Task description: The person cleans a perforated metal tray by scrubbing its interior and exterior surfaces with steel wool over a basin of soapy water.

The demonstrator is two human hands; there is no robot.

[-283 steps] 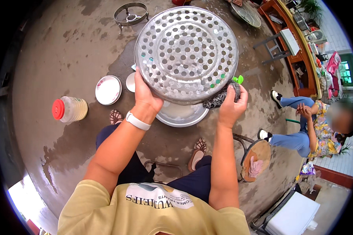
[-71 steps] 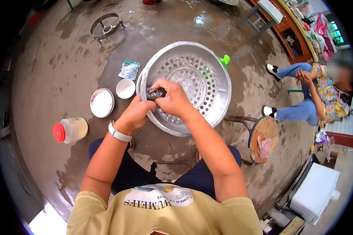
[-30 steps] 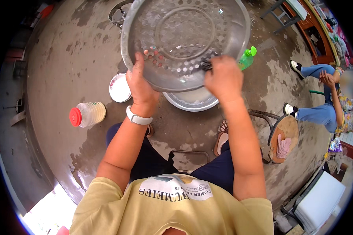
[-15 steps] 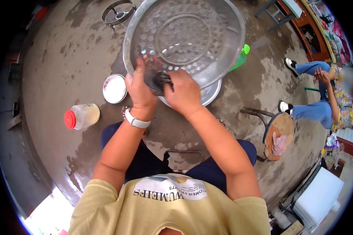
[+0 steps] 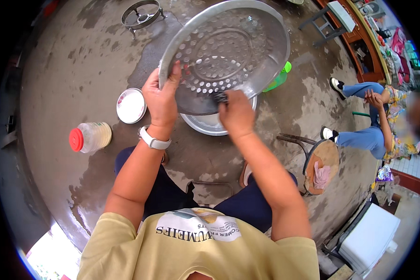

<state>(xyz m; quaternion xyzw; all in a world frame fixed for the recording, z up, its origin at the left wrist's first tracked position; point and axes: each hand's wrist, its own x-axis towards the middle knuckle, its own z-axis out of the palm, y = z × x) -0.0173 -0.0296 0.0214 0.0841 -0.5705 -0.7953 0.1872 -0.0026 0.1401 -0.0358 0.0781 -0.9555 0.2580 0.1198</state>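
The perforated metal pan point(image 5: 226, 52) was held up ahead of the person, above the basin point(image 5: 215, 131) on the floor, its hollow side tilted toward the near side and its far right part raised; whether its lower edge touched the basin could not be told. Seen at this slant, the round pan made an oval whose long axis ran from near left to far right. The left hand point(image 5: 163, 100) had its grip clasped on the rim at the near left, thumb on the inner face and fingers largely hidden behind. The right hand point(image 5: 238, 111), somewhat blurred, had its grip closed around a dark scrubber point(image 5: 220, 97), which seemed to rest on the pan's inner near wall, just below the lowest row of holes. The right hand was thus nearer to the pan's near middle, with most of the holed bottom lying beyond its grip, to the far side and far left. A green bottle point(image 5: 277, 82) stood just beyond the pan to the right; white plates point(image 5: 131, 106) and a red-lidded jar point(image 5: 91, 137) lay apart on the left.
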